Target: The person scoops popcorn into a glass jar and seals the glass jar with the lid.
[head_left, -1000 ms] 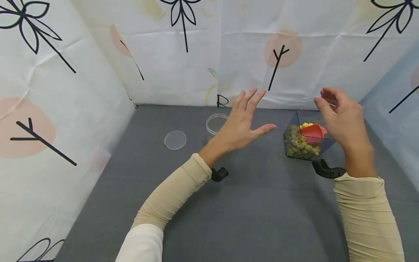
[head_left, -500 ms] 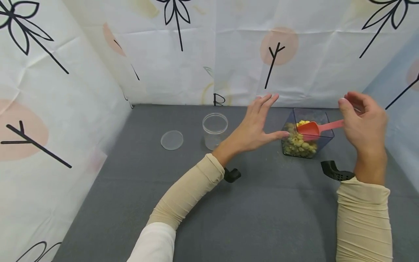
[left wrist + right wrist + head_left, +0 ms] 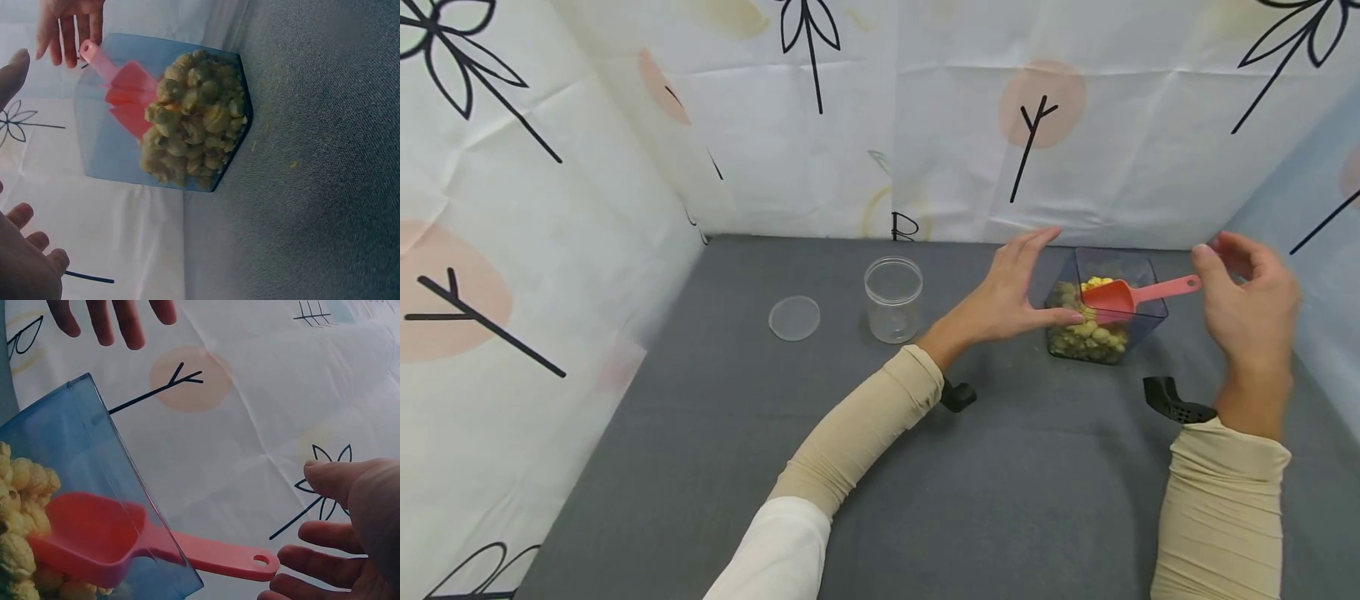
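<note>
A clear bluish square container [image 3: 112, 156] holds popcorn [image 3: 187, 119] at the right of the table. In it lies a red-pink scoop [image 3: 1114, 298], its handle leaning out over the right rim. My left hand [image 3: 1011, 292] spreads at the container's left side, thumb overlapping the near left wall in the head view. Just past the handle's end is my right hand [image 3: 1253, 304], thumb and fingers apart. In the right wrist view, its fingertips [image 3: 294, 555] come right up to the holed end of the handle. Neither hand grips anything.
A clear round jar [image 3: 893, 302] stands open left of my left hand. Farther left, a clear round disc-shaped lid [image 3: 794, 318] lies flat on the grey tabletop [image 3: 1037, 492]. Patterned white cloth [image 3: 955, 125] rises behind and along both sides.
My left hand has moved right from near the jar to the container's side. My right hand has shifted right and down, from over the container to beyond the handle, uncovering it.
</note>
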Demonstrator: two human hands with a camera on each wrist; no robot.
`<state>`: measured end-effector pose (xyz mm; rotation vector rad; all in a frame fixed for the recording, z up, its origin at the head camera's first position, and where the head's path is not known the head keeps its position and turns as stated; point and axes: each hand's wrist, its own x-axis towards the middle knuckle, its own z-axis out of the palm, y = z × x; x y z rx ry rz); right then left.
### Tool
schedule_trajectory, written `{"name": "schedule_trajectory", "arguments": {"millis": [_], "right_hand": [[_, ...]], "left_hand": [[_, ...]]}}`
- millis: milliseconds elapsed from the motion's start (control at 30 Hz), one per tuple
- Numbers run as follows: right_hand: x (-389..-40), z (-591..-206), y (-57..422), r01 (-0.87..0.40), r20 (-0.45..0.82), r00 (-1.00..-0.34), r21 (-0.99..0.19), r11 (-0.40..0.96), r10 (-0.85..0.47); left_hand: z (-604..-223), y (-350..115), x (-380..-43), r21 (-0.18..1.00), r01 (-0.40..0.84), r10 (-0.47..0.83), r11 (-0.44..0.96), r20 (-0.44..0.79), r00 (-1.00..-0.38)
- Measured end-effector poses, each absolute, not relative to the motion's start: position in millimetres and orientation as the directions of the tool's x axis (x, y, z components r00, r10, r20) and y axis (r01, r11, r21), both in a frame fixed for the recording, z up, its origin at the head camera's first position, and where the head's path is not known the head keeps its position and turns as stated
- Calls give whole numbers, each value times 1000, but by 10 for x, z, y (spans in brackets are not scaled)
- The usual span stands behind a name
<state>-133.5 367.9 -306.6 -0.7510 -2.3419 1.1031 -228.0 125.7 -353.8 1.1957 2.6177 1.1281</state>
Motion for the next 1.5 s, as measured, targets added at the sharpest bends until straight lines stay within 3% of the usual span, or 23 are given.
{"name": "schedule_trajectory", "arguments": {"millis": [167, 633, 800, 1200, 1500], "right_hand": [[-1297, -3095, 3711, 347, 105, -751, -778, 524, 652], [-1319, -3185, 3785, 325, -5, -889, -710, 624, 458], [-1320, -3213, 3770, 344, -10, -890, -670, 658, 455], [-1357, -3212, 3628, 331, 65, -855, -695, 639, 514], [-1337, -3230, 3633, 296, 104, -851, -715, 634, 515]], "left_hand": [[-3613, 1395, -2357, 638, 649, 693, 415, 241, -680], [-3749, 1583, -2511, 765, 540, 670, 350, 198, -715], [-3776, 1642, -2523, 791, 506, 662, 345, 177, -728], [-3894, 1733, -2462, 885, 385, 674, 261, 118, -730], [-3901, 1790, -2432, 877, 381, 644, 292, 115, -757]]}}
